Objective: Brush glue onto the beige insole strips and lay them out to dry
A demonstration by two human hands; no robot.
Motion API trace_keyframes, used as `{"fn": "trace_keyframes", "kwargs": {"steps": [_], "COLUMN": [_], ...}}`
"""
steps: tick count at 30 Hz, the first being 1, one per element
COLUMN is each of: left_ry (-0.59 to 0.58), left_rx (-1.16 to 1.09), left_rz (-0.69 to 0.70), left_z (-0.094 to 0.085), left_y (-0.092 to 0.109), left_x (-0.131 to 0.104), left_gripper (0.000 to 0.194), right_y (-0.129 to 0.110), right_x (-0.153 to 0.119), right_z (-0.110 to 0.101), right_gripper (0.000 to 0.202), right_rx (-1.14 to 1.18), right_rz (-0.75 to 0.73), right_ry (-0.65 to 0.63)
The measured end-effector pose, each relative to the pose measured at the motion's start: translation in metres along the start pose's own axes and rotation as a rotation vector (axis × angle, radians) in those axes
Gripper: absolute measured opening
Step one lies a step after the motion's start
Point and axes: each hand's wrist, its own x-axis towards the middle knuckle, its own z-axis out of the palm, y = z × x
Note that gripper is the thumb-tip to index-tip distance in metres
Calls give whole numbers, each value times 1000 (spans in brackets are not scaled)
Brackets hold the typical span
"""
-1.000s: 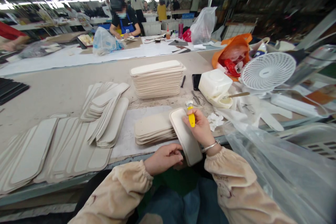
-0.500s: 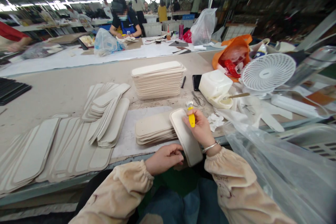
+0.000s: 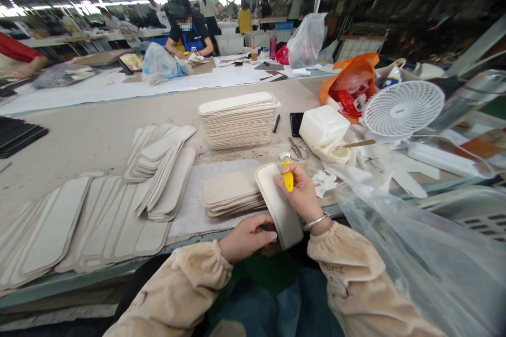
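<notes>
A cream rounded panel (image 3: 279,205) is tilted upright over the table's near edge. My right hand (image 3: 301,194) is closed at its upper right edge and also grips a small yellow-handled tool (image 3: 288,176) with a pale head, whose kind I cannot make out. At the panel's lower left edge, my left hand (image 3: 249,237) has its thumb and fingers curled in; some fingertips are hidden. Just left of the held panel lies a low stack of similar panels (image 3: 233,189) on a white sheet (image 3: 190,226). A taller, neat stack (image 3: 237,121) stands behind it.
Fanned cream panels (image 3: 110,221) cover the left side. Right of the stacks lie scissors (image 3: 298,150), a phone (image 3: 295,124), a white plastic container (image 3: 326,129) and a white fan (image 3: 403,108). Clear plastic sheeting (image 3: 427,242) drapes at the right. A masked co-worker (image 3: 190,31) sits opposite.
The held panel has shifted very slightly left at its lower end. My left fingers have curled a little closer to its edge. My right hand keeps its grip almost unmoved.
</notes>
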Motion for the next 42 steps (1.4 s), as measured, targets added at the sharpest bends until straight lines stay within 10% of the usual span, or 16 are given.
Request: {"fn": "trace_keyframes", "kwargs": {"steps": [42], "left_ry": [-58], "left_rx": [194], "left_rz": [16], "left_z": [3], "left_y": [9], "left_x": [-3], "left_gripper": [15], "right_y": [8], "right_x": [-5], "right_z": [3], "right_gripper": [25], "right_rx": [-100], "right_rz": [-48], "right_ry": [-74]}}
